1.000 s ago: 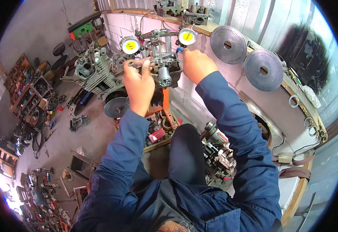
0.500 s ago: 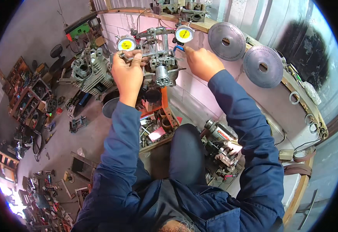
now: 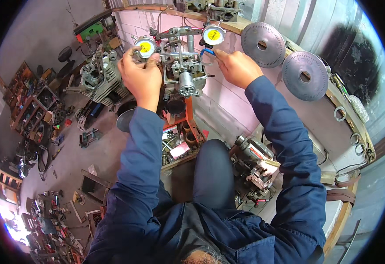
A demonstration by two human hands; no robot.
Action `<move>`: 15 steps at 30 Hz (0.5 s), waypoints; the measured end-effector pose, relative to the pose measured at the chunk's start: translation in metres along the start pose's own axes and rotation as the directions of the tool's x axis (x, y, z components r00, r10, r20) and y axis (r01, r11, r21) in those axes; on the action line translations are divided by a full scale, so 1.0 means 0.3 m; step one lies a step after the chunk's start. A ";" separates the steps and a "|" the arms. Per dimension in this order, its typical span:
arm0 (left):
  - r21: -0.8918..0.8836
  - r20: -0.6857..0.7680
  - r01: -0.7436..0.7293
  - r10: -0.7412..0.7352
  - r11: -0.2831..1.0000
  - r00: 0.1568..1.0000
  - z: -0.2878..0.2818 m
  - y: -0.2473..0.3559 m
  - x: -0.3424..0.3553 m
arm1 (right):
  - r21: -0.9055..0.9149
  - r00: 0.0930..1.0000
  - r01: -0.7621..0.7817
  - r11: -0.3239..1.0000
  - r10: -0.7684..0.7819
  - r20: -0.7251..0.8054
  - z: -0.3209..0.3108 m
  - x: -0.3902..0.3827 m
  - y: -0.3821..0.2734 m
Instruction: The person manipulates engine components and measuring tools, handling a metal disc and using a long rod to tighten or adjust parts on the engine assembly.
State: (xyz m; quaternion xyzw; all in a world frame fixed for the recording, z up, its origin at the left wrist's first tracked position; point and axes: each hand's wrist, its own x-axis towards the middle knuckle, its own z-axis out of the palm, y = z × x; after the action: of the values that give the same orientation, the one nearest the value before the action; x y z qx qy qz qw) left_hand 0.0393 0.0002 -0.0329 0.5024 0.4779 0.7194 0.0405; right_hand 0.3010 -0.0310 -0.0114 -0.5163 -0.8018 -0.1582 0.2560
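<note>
My left hand [image 3: 140,75] is closed on a slim steel tool [image 3: 170,54], apparently a wrench, lying across a metal fixture [image 3: 186,83] that has a silver cylinder at its front. Just above those fingers sits a dial gauge with a yellow centre [image 3: 145,47]; a second similar gauge [image 3: 213,35] stands on the fixture's right. My right hand [image 3: 238,68] grips a blue bent tool [image 3: 208,52] below that second gauge, at the fixture's right side. The far ends of both tools are hard to make out.
A finned engine part [image 3: 104,79] stands left of the fixture. Two perforated steel discs [image 3: 305,77] rest along the curved ledge [image 3: 343,101] at the right. Below are an orange-framed box of parts [image 3: 192,127] and a silver machine [image 3: 252,149]. Scattered parts [image 3: 53,215] lie on the floor.
My left hand has moved up and left with its tool, toward the left gauge. My right hand has shifted slightly up and right, still gripping the blue tool.
</note>
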 end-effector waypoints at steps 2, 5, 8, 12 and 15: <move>0.095 -0.018 -0.061 0.063 0.994 0.998 0.001 -0.022 0.014 | 0.001 1.000 -0.008 1.000 0.008 0.002 0.001 0.002 -0.008; 0.083 0.019 -0.006 0.005 0.997 1.000 0.008 -0.012 0.015 | -0.005 1.000 0.003 1.000 -0.003 -0.011 0.006 -0.007 0.010; 0.083 -0.024 -0.083 0.085 0.993 0.996 0.021 -0.059 0.037 | 0.004 0.999 0.039 0.999 -0.039 -0.030 0.014 0.001 0.021; -0.206 0.107 0.058 -0.036 0.977 0.994 0.038 -0.100 0.050 | -0.005 1.000 -0.010 1.000 0.010 -0.015 -0.006 0.003 -0.021; -0.469 0.269 0.365 -0.264 0.804 0.926 -0.008 0.018 0.015 | -0.053 0.995 -0.095 0.994 0.095 0.004 -0.022 0.005 -0.043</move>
State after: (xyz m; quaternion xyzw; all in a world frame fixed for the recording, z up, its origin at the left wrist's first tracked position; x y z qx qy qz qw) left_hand 0.0376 -0.0017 -0.0259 0.4533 0.3408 0.7517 0.3367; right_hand 0.2904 -0.0387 -0.0050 -0.5609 -0.7728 -0.1653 0.2467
